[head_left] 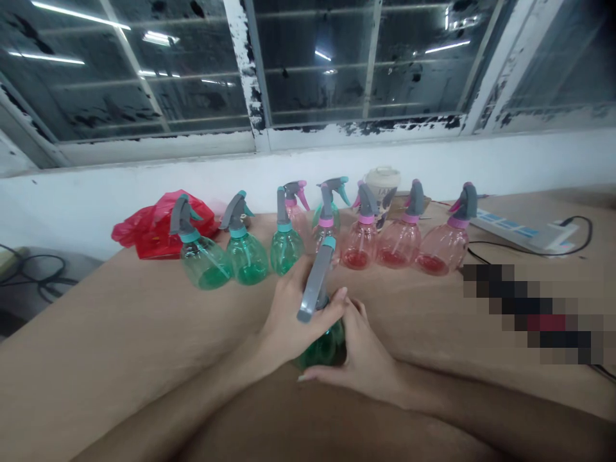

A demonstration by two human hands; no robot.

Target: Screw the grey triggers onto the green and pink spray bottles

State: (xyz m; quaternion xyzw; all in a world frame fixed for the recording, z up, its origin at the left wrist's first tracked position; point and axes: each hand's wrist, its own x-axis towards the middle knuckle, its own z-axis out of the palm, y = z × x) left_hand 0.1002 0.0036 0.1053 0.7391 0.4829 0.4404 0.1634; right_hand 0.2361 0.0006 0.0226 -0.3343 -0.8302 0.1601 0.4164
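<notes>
Close in front of me is a green spray bottle with a grey and teal trigger head, held in both hands. My left hand is closed around its neck, just under the spray head. Lower down, my right hand wraps the bottle's body from the right, its thumb along the near side. Beyond my hands stands a row of spray bottles: green ones with green liquid at the left, pink ones with red liquid at the right. My fingers hide part of the held bottle.
A red plastic bag lies at the back left. Behind the row stands a patterned paper cup. At the right are a white power strip with a black cord and a blurred-out dark object. A wall with windows bounds the table's back.
</notes>
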